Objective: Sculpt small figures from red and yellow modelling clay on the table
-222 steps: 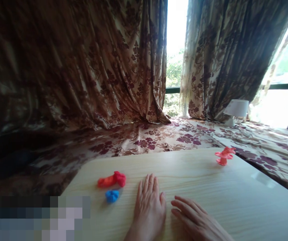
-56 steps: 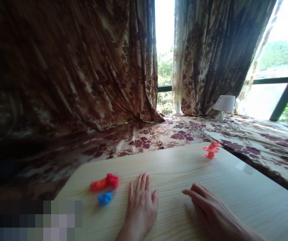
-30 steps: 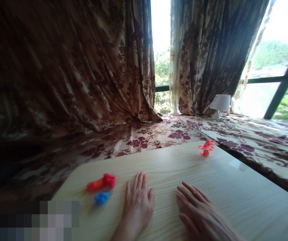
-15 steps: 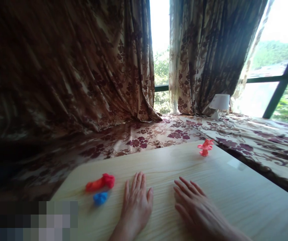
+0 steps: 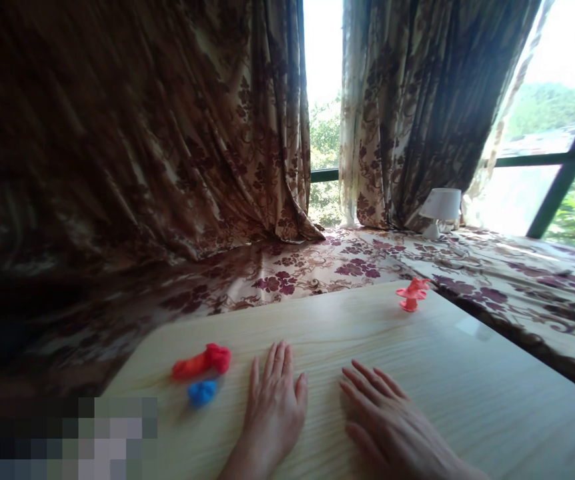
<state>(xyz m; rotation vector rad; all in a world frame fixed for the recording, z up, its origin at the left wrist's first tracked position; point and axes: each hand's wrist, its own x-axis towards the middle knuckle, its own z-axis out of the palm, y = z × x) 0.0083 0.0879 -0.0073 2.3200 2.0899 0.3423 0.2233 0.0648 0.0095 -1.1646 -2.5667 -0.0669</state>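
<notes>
My left hand (image 5: 276,403) lies palm down on the pale wooden table (image 5: 317,327), fingers stretched out. To its left sit a red and orange lump (image 5: 202,362), soft like modelling clay, and a smaller blue lump (image 5: 202,393). Neither one is touched. My right hand (image 5: 385,407) also rests flat on the tabletop, fingers straight and slightly spread, holding nothing. Beyond it, by the far right corner, stands a small coral-coloured figure (image 5: 411,295) with a flared rim and a round base; its exact kind is hard to make out.
Floral cloth (image 5: 287,273) covers the surface behind and to the right of the table. A white lamp (image 5: 441,205) stands there near the window. Floral curtains (image 5: 227,133) hang behind. A pixelated patch hides the lower left corner.
My right hand has shifted slightly left and toward me on the table. My left hand and the lumps stay put; the view has moved a little.
</notes>
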